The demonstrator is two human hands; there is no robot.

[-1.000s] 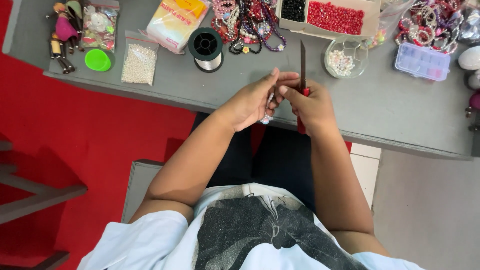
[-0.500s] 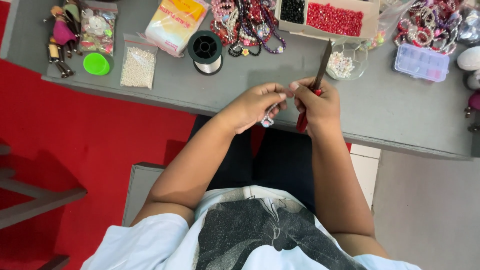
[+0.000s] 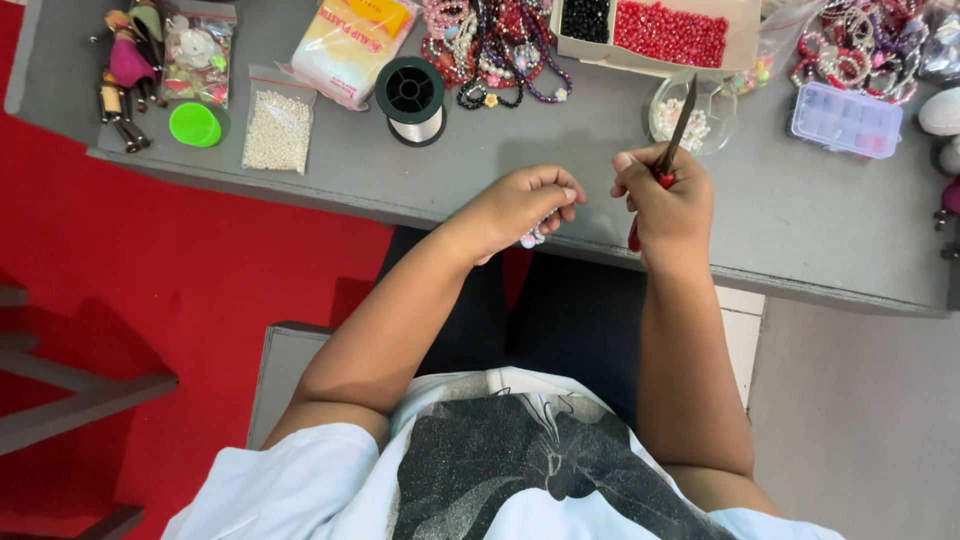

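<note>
Gripping the red-handled pliers (image 3: pixel 668 160) upright in our right hand (image 3: pixel 668 200), we pinch a small beaded piece (image 3: pixel 532 237) in our left hand (image 3: pixel 525 205), hands apart above the desk (image 3: pixel 560 160).

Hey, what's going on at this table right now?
A person sits at a grey table covered with beading supplies. Their right hand grips a red-handled tool, its dark blade pointing up. Their left hand is closed around a small beaded piece that hangs just below the fingers; what kind of piece is too small to tell. The two hands are slightly apart. Behind them lie a spool of clear thread, a bag of white beads and a tray of red beads.
</note>
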